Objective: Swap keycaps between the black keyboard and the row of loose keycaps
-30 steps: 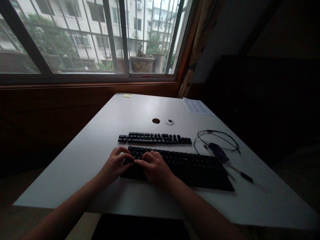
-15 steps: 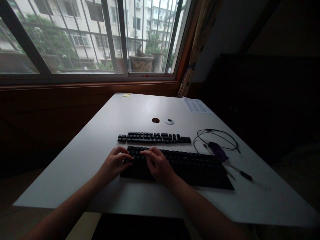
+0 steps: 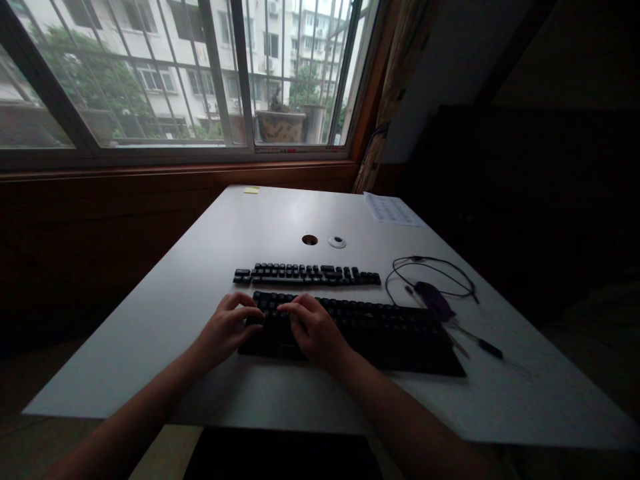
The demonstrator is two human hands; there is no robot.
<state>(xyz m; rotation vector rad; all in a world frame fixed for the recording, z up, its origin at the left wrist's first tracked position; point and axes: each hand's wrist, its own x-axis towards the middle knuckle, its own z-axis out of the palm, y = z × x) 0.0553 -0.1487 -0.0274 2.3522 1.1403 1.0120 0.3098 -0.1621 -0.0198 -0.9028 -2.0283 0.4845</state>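
Observation:
A black keyboard (image 3: 400, 347) lies near the front of the white table. My left hand (image 3: 227, 327) is at its left end, thumb and curled fingers closing over the keys around what looks like a black keycap (image 3: 253, 321). Just to the right, my right hand (image 3: 313, 327) rests over the keyboard with its fingers bent and its index fingertip pointing left among the upper keys. Anything between the right fingertips is too dark and small to make out. Behind the keyboard stand loose black keycaps (image 3: 310, 274) set out in rows.
Right of the keyboard lie a coiled black cable (image 3: 450, 262), a purple cloth-like thing (image 3: 434, 300) and a thin tool with a black handle (image 3: 491, 348). A cable hole (image 3: 310, 240), its round cover (image 3: 337, 242), a printed sheet (image 3: 393, 210) and a yellow note (image 3: 251, 191) are farther back.
Both hands keep nearly the same pose on the keyboard. The whole view has shifted very slightly; no object has visibly moved on the table.

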